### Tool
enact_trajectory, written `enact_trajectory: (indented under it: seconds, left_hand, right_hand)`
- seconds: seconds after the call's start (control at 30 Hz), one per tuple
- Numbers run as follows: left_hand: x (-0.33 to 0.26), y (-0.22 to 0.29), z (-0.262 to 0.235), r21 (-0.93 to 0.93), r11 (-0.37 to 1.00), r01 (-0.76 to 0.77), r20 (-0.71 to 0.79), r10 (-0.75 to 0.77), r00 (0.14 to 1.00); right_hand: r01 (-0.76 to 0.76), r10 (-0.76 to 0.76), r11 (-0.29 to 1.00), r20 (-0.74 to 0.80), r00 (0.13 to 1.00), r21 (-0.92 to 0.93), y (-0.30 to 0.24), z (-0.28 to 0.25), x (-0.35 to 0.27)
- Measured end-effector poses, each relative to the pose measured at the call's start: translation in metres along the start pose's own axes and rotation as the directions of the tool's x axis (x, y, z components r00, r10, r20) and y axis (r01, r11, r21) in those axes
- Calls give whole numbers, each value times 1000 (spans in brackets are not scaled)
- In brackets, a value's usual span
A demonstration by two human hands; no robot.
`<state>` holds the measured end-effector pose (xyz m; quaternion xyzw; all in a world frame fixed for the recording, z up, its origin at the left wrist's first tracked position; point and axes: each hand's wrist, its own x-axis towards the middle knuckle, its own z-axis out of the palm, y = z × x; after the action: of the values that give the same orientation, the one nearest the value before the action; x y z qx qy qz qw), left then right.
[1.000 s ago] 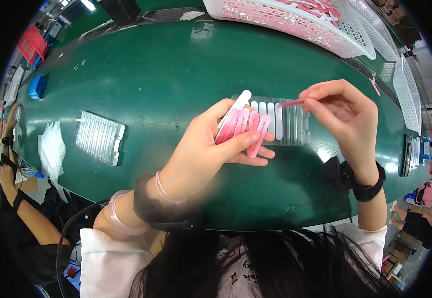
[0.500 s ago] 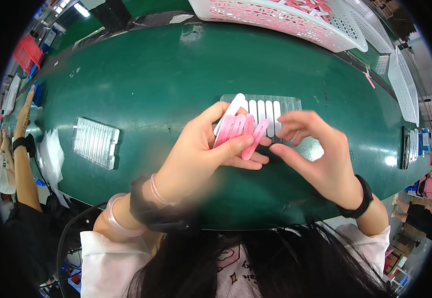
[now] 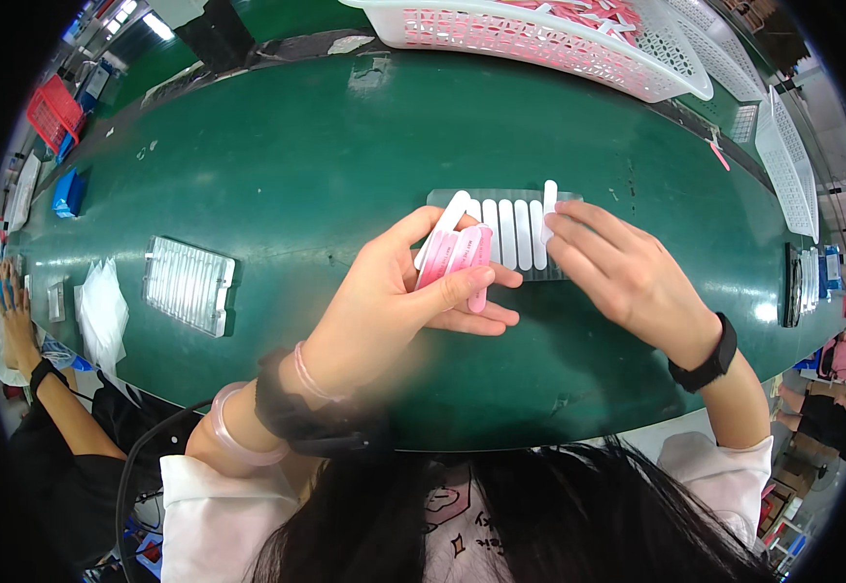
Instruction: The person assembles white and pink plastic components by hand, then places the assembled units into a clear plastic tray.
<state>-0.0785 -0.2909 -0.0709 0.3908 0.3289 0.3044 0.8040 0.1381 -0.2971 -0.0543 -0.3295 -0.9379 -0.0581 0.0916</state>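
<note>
My left hand (image 3: 379,282) holds a small fan of pink nail files (image 3: 464,255), its thumb pressed across their lower ends. One white-faced file (image 3: 450,216) sticks out at the back of that bunch. Between the fingertips of my right hand (image 3: 627,262) is a single white nail file (image 3: 550,192), upright at the end of a row. That row of white nail files (image 3: 507,233) lies side by side in a clear slotted plastic tray (image 3: 515,194). My hands cover part of the tray's near side and right end.
Another clear slotted tray (image 3: 189,287) lies to the left, beside white plastic bags (image 3: 102,311). A white basket (image 3: 559,53) of pink and white files stands at the far edge. At far left are a co-worker's hand (image 3: 17,316) and a blue box (image 3: 68,194).
My right hand has gone from empty beside the bunch to holding one white-faced file over the tray. Fewer pink files show in my left hand. The co-worker's arm has moved down.
</note>
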Motion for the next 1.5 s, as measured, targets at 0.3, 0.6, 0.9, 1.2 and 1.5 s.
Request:
enact_trajectory:
  seconds: [0.3, 0.6, 0.9, 1.2, 1.5]
  left_hand:
    - [-2, 0, 3, 3, 999, 44, 82, -44, 996]
    - [-3, 5, 3, -52, 995, 87, 188, -76, 979]
    - [-1, 2, 4, -34, 993, 112, 148, -106, 983]
    - [-2, 5, 2, -38, 989, 143, 167, -135, 977]
    - [-4, 1, -2, -37, 980, 194, 254, -178, 951]
  right_hand:
    - [-395, 419, 671, 119, 900, 627, -21, -12, -3]
    - [-136, 541, -303, 287, 791, 943, -18, 8, 12]
    - [-599, 572, 323, 353, 741, 733, 51, 6, 9]
    - [-633, 445, 560, 451, 774, 534, 45, -3, 14]
    - [-391, 265, 741, 297, 917, 546, 27, -4, 6]
